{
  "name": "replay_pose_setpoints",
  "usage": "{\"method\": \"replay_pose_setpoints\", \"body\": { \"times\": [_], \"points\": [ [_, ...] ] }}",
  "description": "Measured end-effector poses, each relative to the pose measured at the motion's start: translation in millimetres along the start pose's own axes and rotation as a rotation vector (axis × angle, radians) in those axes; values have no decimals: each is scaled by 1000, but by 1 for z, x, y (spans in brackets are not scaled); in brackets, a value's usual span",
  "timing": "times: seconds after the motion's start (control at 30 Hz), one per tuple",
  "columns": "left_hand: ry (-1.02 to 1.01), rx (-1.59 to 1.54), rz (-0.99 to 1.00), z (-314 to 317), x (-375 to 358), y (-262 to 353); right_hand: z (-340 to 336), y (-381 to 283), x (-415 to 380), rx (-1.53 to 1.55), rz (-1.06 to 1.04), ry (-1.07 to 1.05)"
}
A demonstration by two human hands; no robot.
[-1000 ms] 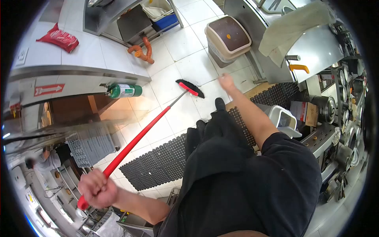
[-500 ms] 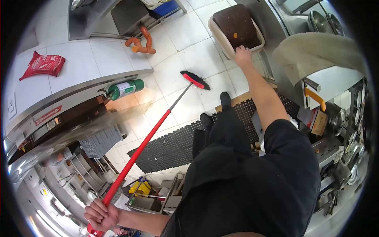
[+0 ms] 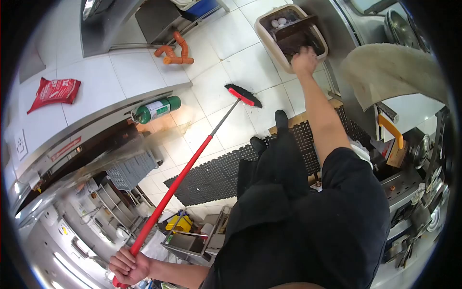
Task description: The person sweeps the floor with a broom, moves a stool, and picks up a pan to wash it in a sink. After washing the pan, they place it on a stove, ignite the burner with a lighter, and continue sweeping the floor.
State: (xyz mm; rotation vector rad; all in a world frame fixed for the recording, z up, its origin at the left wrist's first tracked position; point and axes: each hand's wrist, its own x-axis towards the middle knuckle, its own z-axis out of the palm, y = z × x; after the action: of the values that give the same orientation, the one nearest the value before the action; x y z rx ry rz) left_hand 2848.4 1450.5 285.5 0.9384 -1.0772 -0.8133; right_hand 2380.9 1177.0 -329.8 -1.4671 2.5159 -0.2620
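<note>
My left hand (image 3: 129, 266) at the lower left is wrapped round the red handle (image 3: 171, 192) of a broom. The broom's red head with black bristles (image 3: 243, 96) rests on the white floor tiles. At the upper right, my right hand (image 3: 304, 61) reaches over the near rim of a beige bin (image 3: 285, 64). Its fingers are stretched into the opening beside the dark brown swing lid (image 3: 296, 29), which stands tilted. Past the lid, white round things that look like eggshells (image 3: 278, 22) show inside the bin. The fingertips are partly lost against the dark interior.
A black perforated mat (image 3: 211, 176) lies by my shoes. To the left is a counter with a red packet (image 3: 54, 93) on top and a green cylinder (image 3: 158, 110) at its edge. Orange pipes (image 3: 178, 50) stand near the far wall. A cloth (image 3: 394, 70) hangs at right.
The bin's lid has swung from nearly flat to tilted, uncovering the inside. My right hand has moved from the lid's edge into the opening. The broom stays in my left hand.
</note>
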Motion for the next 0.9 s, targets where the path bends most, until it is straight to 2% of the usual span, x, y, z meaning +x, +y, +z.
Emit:
{"method": "replay_pose_setpoints", "body": {
  "times": [0.1, 0.13, 0.2, 0.27, 0.37, 0.4, 0.47, 0.57, 0.63, 0.67, 0.77, 0.8, 0.9],
  "points": [
    [81, 56, -1, 2, -3, 1, -19, 13, -19, 318, 652, 264],
    [16, 10, -5, 1, 0, -1, 7, 27, -10, 494, 846, 232],
    [-2, 34, -6, -2, 2, -1, 71, 61, 20, 933, 903, -124],
    [-35, 52, -30, -9, 3, 1, 64, 62, 20, 1323, 990, -337],
    [191, 115, 36, -20, -8, 3, 76, 66, 10, 1576, 849, -262],
    [71, 92, -43, -27, -7, 6, 83, 65, 12, 1562, 842, -222],
    [-16, 7, -7, -43, -6, 7, 99, 66, 9, 1521, 844, -133],
    [-101, -20, -23, -62, -9, 8, 102, 49, -28, 1439, 808, 108],
    [-178, -1, -41, -81, -13, 14, 105, 47, -66, 1502, 827, 149],
    [-154, -61, -9, -81, -17, 11, 103, 42, -84, 1541, 826, 164],
    [-227, -85, -23, -99, -21, 12, 70, 66, -156, 1671, 841, 91],
    [-178, -99, -2, -105, -24, 12, 48, 73, -179, 1772, 894, 138],
    [-281, -162, 43, -140, -21, 12, -4, 97, -234, 1988, 985, 238]
  ]
}}
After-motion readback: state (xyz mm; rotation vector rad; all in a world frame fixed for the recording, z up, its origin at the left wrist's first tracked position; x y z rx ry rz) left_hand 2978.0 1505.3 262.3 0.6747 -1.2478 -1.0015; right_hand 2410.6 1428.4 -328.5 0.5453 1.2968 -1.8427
